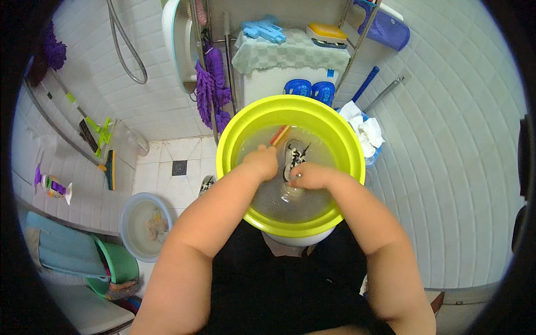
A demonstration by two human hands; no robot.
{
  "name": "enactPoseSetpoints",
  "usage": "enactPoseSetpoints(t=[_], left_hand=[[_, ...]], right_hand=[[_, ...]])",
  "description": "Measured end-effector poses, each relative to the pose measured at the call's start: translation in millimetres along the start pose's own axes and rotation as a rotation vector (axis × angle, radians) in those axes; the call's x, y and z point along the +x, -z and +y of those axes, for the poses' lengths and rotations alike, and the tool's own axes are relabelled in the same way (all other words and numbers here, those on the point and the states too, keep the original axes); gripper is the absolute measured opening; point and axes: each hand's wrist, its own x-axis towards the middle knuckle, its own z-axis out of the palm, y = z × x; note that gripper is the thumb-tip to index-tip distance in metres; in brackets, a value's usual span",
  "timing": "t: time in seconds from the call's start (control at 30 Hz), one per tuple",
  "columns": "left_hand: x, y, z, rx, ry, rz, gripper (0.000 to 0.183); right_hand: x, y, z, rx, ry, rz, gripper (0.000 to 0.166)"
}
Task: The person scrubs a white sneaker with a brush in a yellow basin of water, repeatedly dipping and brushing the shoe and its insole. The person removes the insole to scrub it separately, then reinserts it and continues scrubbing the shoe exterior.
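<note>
A yellow-green plastic basin [228, 142] stands before me with cloudy grey water [272, 205] in it. My left hand [263, 161] grips a scrub brush [279, 135] with a red and pale body, which points away from me over the water. On the heel end of a light sneaker [294, 148] with black laces, my right hand [307, 176] is closed. The shoe lies partly in the water, toe pointing away. Murky water hides its lower part and the fingertips under it.
A second sneaker [207, 184] is on the tiled floor left of the basin, near a drain [179, 168]. A pale blue basin [125, 226] holds water and cloth. Blue clogs [297, 88] stand behind, and a bin with white tissues [366, 132] at right.
</note>
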Motion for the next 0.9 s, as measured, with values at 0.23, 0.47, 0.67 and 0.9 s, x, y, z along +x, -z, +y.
enactPoseSetpoints(t=[0.23, 0.47, 0.67, 0.9], left_hand=[[4.5, -5.0, -0.1, -0.003, -0.023, -0.009, 0.046], [1.7, -2.3, -0.2, -0.044, -0.057, 0.012, 0.04], [4.8, -3.8, -4.2, -0.003, -0.054, 0.028, 0.046], [7.4, -5.4, -6.4, 0.023, -0.048, 0.016, 0.05]], right_hand=[[-6.7, 14.7, 1.2, 0.042, -0.239, 0.277, 0.055], [-3.9, 16.3, 13.5, 0.047, -0.242, 0.665, 0.033], [-0.7, 6.4, 11.2, -0.197, 0.089, 0.74, 0.039], [-7.1, 11.5, -6.6, -0.075, -0.14, 0.5, 0.047]])
